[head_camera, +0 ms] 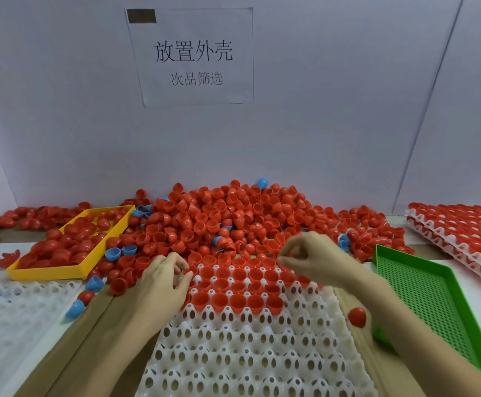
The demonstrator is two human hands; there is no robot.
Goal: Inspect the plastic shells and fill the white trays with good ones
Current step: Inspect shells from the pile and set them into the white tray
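A white tray (233,339) with egg-shaped pockets lies in front of me. Its far three rows hold red shells (233,285), open side up. Behind it spreads a big heap of red shells (219,219) with a few blue ones (262,183). My left hand (162,282) rests at the tray's far left corner with its fingers curled, and no shell shows in it. My right hand (313,259) hovers over the tray's far right corner, fingers curled toward the thumb. I see nothing between them.
A yellow bin (62,272) with red shells stands at the left, a green perforated bin (434,305) at the right. Filled white trays (462,233) are stacked far right. Another white tray (13,308) lies at the left. One loose red shell (356,316) sits beside the green bin.
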